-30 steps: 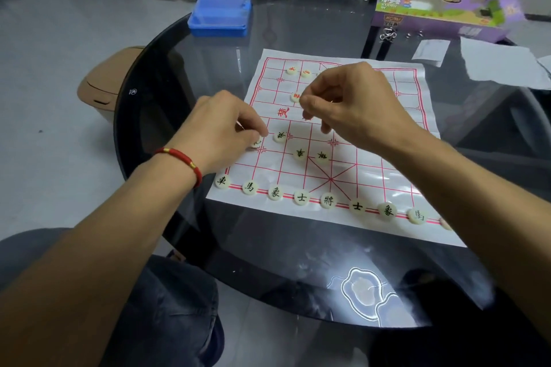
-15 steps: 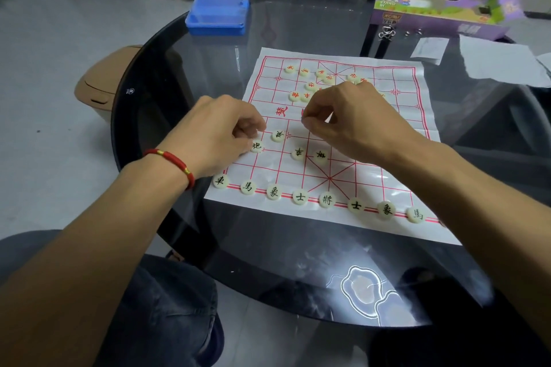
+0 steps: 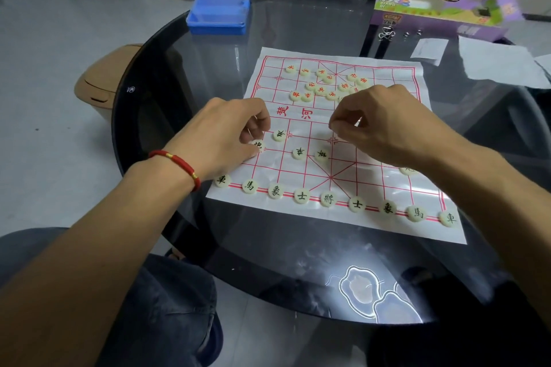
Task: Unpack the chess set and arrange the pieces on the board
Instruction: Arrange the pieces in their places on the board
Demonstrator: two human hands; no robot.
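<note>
glass table [image 3: 208, 68] | back row [image 3: 328, 199]: nine black pieces | left hand [image 3: 226, 134] pinches cannon piece [image 3: 258, 145] | right hand [image 3: 378, 125] fingertips pinched, contents unclear

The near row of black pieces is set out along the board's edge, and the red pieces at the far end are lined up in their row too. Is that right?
Not quite. The head view shows the near row of black pieces set along the board edge, but the red pieces lie in a loose cluster at the far end, not lined up.
</note>
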